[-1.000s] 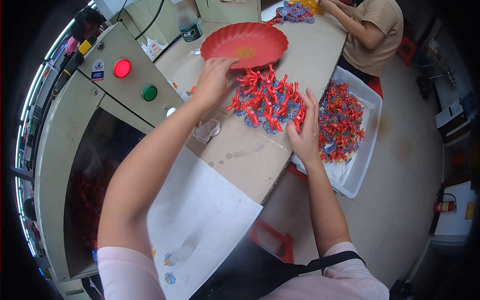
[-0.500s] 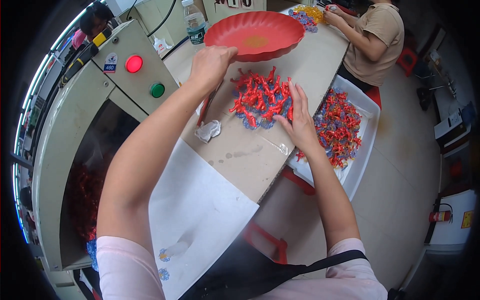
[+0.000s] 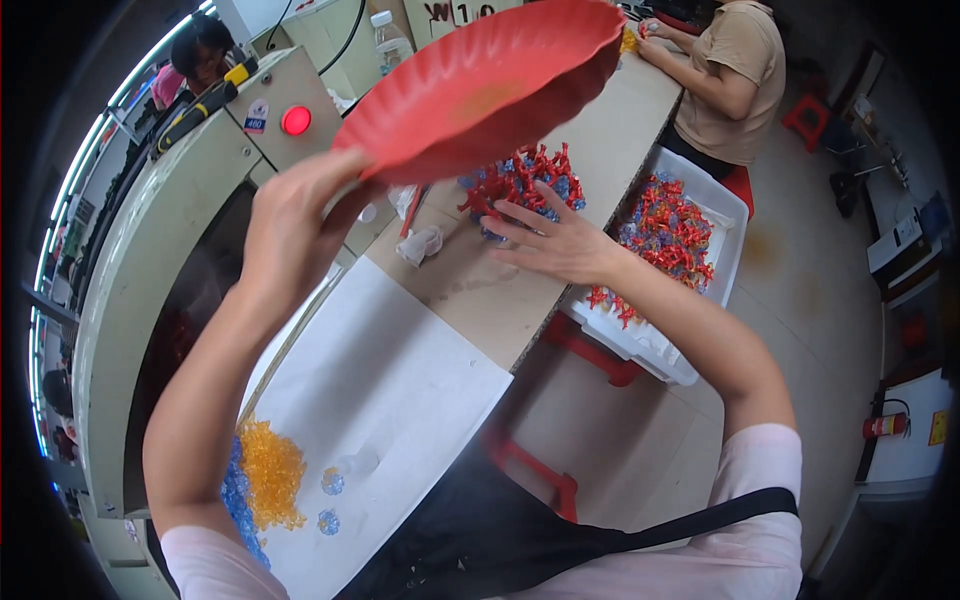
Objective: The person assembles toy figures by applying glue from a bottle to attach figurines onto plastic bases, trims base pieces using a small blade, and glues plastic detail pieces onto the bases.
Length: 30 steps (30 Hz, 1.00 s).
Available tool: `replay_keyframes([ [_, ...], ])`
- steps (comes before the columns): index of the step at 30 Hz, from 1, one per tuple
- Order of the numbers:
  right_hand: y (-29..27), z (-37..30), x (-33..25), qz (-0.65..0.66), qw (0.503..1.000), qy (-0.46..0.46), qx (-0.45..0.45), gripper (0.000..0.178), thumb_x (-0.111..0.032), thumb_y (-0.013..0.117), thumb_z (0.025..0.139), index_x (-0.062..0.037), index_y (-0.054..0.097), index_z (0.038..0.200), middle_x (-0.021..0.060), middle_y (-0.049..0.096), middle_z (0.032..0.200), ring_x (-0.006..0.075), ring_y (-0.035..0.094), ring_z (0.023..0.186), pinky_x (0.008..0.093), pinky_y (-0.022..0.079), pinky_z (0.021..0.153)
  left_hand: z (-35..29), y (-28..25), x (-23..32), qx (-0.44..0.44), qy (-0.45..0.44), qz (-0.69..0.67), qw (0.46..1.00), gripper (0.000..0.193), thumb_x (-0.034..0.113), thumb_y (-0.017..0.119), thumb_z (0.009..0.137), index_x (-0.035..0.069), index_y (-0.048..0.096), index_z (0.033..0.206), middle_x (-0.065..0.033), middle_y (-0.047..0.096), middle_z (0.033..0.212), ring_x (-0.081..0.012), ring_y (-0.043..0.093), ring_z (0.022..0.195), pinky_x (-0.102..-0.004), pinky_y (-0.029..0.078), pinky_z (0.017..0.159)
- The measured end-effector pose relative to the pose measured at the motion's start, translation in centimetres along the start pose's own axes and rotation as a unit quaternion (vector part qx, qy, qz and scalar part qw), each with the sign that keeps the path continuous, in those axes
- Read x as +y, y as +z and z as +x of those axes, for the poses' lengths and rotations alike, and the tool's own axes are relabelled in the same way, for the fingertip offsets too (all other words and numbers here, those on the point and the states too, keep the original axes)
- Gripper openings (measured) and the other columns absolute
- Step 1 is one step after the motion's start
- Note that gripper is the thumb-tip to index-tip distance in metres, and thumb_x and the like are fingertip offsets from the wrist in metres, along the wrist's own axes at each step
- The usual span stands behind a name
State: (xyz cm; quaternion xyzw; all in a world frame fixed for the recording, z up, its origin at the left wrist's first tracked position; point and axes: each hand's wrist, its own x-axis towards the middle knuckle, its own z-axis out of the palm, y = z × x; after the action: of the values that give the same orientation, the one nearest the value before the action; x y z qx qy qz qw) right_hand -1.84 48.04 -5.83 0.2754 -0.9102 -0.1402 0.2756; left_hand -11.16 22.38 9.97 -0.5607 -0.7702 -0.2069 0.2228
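Raised above the table, a red tray with a fluted rim (image 3: 480,95) tilts in the grip of my left hand (image 3: 300,215), whose fingers close on its near left edge. Below it lies a heap of small glossy red figures and clear blue flower-shaped pieces (image 3: 490,188), partly covered by the tray and my right hand. Along the near side of that heap, my right hand (image 3: 550,240) has its fingers spread and holds nothing.
At left stands a pale machine (image 3: 120,280) with a lit red button. Orange pieces (image 3: 272,475) and blue pieces (image 3: 238,505) lie on a white sheet (image 3: 400,380). A white bin (image 3: 735,240) of red and blue pieces sits right of the table. Another person (image 3: 735,80) works beyond.
My left hand has lifted the red tray from the back of the table and brought it nearer, tilted. My right hand has shifted from the heap's right side to its near side.
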Motion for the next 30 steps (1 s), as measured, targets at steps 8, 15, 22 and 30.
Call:
replay_keyframes([
  [8,5.7,2.1,5.3,0.035,0.999,-0.033,-0.006,0.032,-0.020,0.044,0.081,-0.0220,0.054,0.111,0.0006,0.039,0.130,0.0215,0.027,0.128,0.0525,0.008,0.108,-7.8,-4.8,1.0,-0.119,0.057,0.098,0.986,0.016,0.002,0.062,0.058,0.002,0.060,0.075,-0.0102,0.062,0.082,-0.0292,0.060,0.088,-0.0424,0.046,0.085],
  [15,8.1,4.9,8.9,-0.103,0.994,0.005,-0.028,0.040,-0.022,0.043,0.083,-0.0157,0.044,0.123,0.0074,0.033,0.135,0.0244,0.029,0.127,0.0521,0.013,0.106,-10.6,-6.0,0.7,-0.165,0.086,0.111,0.976,0.014,0.005,0.063,0.060,0.006,0.061,0.074,-0.0069,0.063,0.083,-0.0261,0.060,0.087,-0.0421,0.046,0.084],
  [22,9.9,6.2,11.5,-0.143,0.985,0.075,-0.067,0.019,-0.019,0.045,0.082,-0.0125,0.057,0.095,0.0112,0.036,0.131,0.0292,0.033,0.124,0.0500,0.020,0.104,-12.4,-7.3,-0.4,-0.206,0.124,0.139,0.961,0.014,0.010,0.062,0.065,0.008,0.061,0.079,-0.0055,0.063,0.088,-0.0260,0.059,0.090,-0.0408,0.045,0.085],
  [30,9.6,9.0,8.4,-0.020,0.976,0.104,0.191,0.019,-0.012,0.051,0.074,-0.0073,0.055,0.092,0.0069,0.056,0.103,0.0219,0.052,0.101,0.0417,0.033,0.096,-13.2,-7.3,-1.8,-0.213,0.108,0.135,0.962,0.013,0.010,0.062,0.065,0.008,0.061,0.078,-0.0061,0.063,0.087,-0.0266,0.059,0.090,-0.0410,0.045,0.085],
])
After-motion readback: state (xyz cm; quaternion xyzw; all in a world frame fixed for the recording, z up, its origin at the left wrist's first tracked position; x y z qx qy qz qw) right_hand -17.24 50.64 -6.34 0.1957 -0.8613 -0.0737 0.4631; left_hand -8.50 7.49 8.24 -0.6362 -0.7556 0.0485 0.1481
